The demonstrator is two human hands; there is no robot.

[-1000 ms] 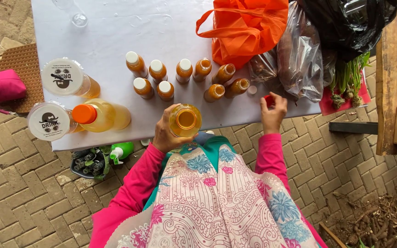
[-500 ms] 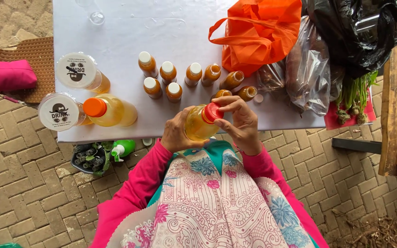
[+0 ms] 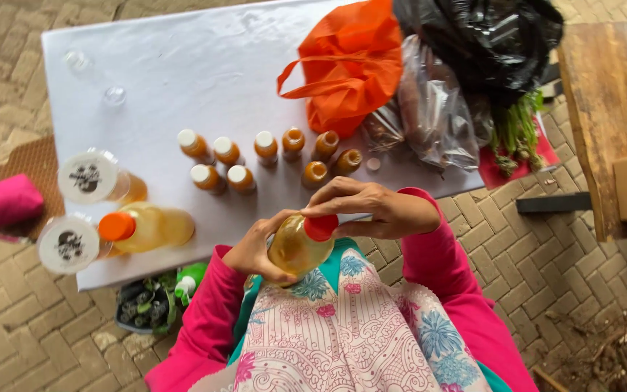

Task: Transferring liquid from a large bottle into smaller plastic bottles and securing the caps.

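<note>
Nearest the camera, over the lap and just off the near edge of the white table (image 3: 183, 51), a small bottle (image 3: 295, 250) of amber liquid is gripped around its body by the left hand (image 3: 255, 254), its fingers clenched on it, and it is held tilted. The red cap (image 3: 321, 227) is pinched at its rim by the fingertips of the right hand (image 3: 371, 210). Whether the cap is seated fully cannot be told. With the bottle tilted, liquid could be spilled onto the patterned clothing below if the cap were loose or cross-threaded, and the smooth body could slip if the grip were eased. Farther out on the table, a large bottle with an orange cap (image 3: 143, 227) is seen lying on its side, filled with pale yellow liquid; it could roll off the near edge if nudged. Beside it, two lidded cups (image 3: 85, 178) holding amber drink are stood. Beyond, a cluster of small bottles (image 3: 255, 156) of the same orange liquid is set, some white-capped, others apparently uncapped and easily upset by a sleeve. At the far side lie an orange bag (image 3: 350, 65), a clear plastic bag (image 3: 437, 109) of brownish roots, and a black bag (image 3: 488, 36) whose contents are hidden.
</note>
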